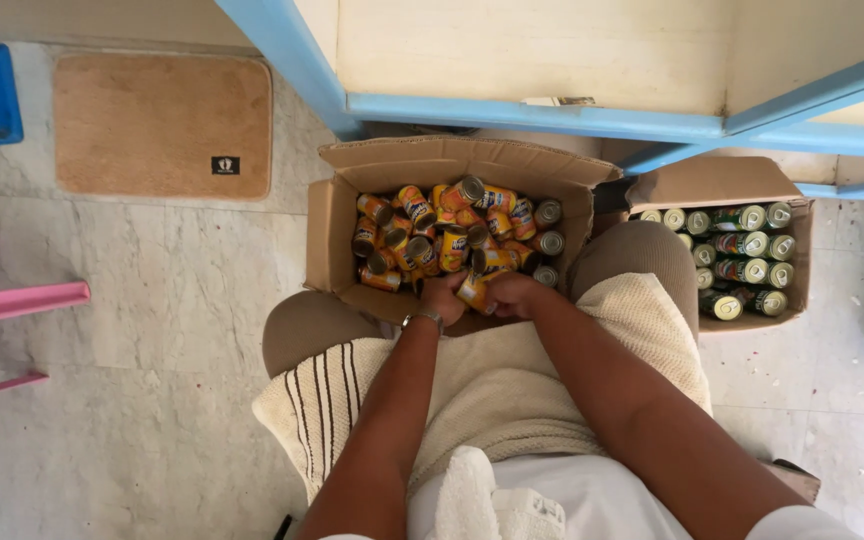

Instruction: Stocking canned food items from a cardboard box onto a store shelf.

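An open cardboard box (337, 215) sits on the floor between my knees, filled with several orange drink cans lying at odd angles. Both hands meet at the box's near edge around one orange can (473, 290). My left hand (442, 297), with a metal watch on the wrist, closes on the can's left side. Gripping the same can from the right is my right hand (514, 295). A cream knitted cloth with dark stripes (492, 380) lies across my lap under both forearms.
A second cardboard box (712, 185) to the right holds rows of green cans (742, 270). A blue-framed cream counter (542, 115) runs above the boxes. A tan doormat (162, 125) lies upper left, with pink bars (17, 300) at the left edge.
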